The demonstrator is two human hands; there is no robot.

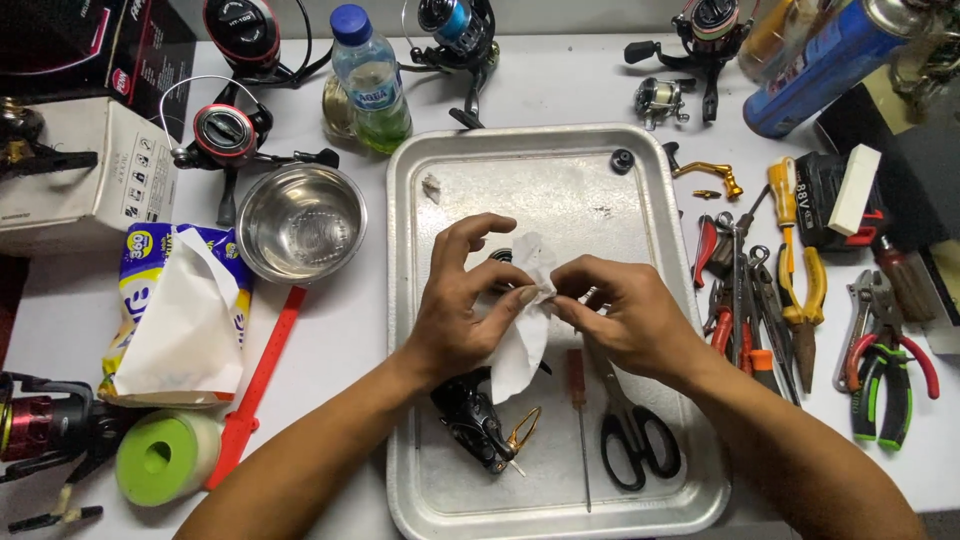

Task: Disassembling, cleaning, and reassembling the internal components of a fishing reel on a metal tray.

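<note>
Over a metal tray [660,190], my left hand [462,305] and my right hand [618,322] meet at the fingertips and pinch a white tissue [524,350] between them. The tissue hangs down from the pinch; whatever is wrapped inside is hidden. Under my left wrist a black fishing reel body [478,420] with a gold part lies on the tray. Black-handled scissors [630,430] and a thin screwdriver [580,420] lie on the tray below my right hand.
A steel bowl [300,222], a tissue pack [175,310], a red strip [262,375] and a green roll [165,458] lie left. Pliers and other tools [790,290] lie right. Several reels [225,135], a water bottle [370,80] and a blue can [820,65] stand behind.
</note>
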